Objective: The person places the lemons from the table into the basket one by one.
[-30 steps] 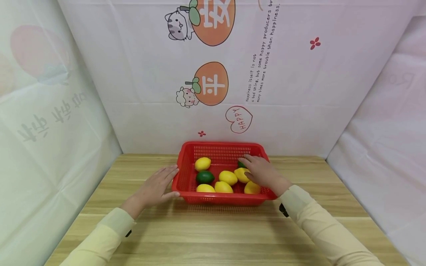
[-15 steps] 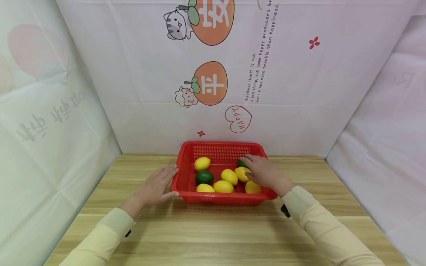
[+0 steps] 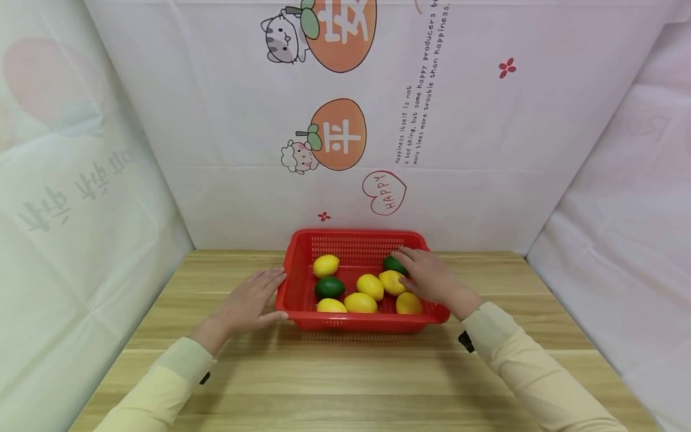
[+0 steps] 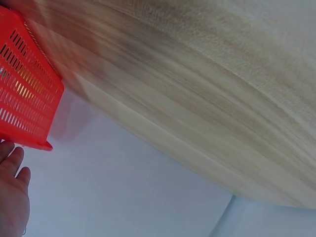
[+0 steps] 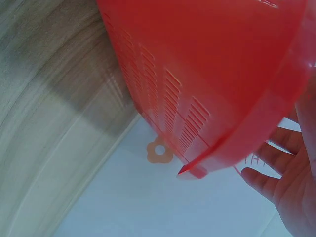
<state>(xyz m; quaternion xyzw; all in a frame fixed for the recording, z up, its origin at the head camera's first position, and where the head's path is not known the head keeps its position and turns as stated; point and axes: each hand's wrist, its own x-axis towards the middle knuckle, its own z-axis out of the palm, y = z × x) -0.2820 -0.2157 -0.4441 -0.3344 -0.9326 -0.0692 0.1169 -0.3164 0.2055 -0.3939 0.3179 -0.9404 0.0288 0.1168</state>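
In the head view a red plastic basket [image 3: 372, 323] with slotted walls holds several yellow lemons [image 3: 360, 303] and two dark green, lemon-shaped fruits [image 3: 329, 288]. My left hand [image 3: 245, 303] lies along the basket's left rim, fingers straight and thumb apart at the front corner. Over the right end of the basket, my right hand [image 3: 432, 279] reaches in with extended fingers above the second green fruit [image 3: 396, 265] and a lemon [image 3: 392, 282], partly covering that corner. Relaxed, spread fingers of the right hand [image 5: 291, 182] show beside the basket rim in the right wrist view.
The basket stands on a wood-grain table [image 3: 345, 384], close to its back edge. Behind it rises a white printed sheet [image 3: 459, 204], and white sheets hang along the left and right sides too.
My right hand has shifted slightly right and back, uncovering more of the green fruit under it. A middle lemon has turned a little. My left hand stays at the rim.
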